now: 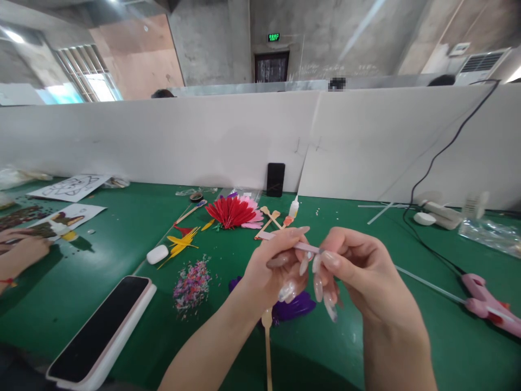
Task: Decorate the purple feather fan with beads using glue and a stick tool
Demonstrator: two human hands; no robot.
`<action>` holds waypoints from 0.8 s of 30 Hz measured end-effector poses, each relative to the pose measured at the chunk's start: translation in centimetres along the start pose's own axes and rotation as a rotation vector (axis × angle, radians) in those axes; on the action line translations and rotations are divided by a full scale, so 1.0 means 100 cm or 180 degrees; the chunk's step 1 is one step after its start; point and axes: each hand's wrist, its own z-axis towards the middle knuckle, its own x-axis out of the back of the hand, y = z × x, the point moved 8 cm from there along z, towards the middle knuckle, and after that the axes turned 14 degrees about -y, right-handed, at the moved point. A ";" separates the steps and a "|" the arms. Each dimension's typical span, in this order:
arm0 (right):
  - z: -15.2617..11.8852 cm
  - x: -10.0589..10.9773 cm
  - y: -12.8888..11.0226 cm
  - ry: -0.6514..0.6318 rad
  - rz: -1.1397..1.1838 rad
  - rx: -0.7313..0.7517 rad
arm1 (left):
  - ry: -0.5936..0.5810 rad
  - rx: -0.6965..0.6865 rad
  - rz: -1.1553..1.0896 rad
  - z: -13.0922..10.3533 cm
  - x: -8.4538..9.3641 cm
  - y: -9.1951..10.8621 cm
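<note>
A thin pale pink strip is held between my two hands above the green table. My left hand pinches it along its length, and the fingers of my right hand are closed at its right end. Below my hands lie purple petals, partly hidden, and a wooden stick with a widened top. A red fan-shaped paper flower with pink paper beside it sits behind, near small wooden spoons and a white glue bottle.
A phone and a pile of confetti are at left, with a white case and yellow pieces. Another person's hand works far left. A pink glue gun lies right; a black phone leans on the partition.
</note>
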 end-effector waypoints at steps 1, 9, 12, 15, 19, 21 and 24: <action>0.000 0.000 -0.001 -0.0015 0.0045 0.0042 | -0.0072 0.0036 -0.0061 0.001 -0.002 -0.003; -0.002 -0.005 -0.005 -0.0237 0.0189 0.0274 | -0.0147 0.0003 -0.0333 -0.002 -0.008 -0.009; -0.003 -0.002 -0.009 -0.0081 -0.0088 0.0307 | -0.0250 -0.0148 -0.0216 -0.004 -0.010 0.001; -0.002 -0.004 -0.010 -0.0125 -0.0279 0.0331 | -0.0354 -0.0238 -0.0008 -0.007 -0.015 0.009; -0.002 0.000 -0.014 0.0159 -0.0752 0.0301 | -0.0086 -0.0313 0.0289 -0.009 -0.011 0.015; -0.004 0.005 -0.018 0.0410 -0.1183 0.0162 | -0.0011 -0.0401 0.0474 -0.010 -0.010 0.021; -0.009 0.011 -0.027 0.0602 -0.1687 0.0035 | -0.0094 -0.0620 0.0796 -0.011 -0.012 0.031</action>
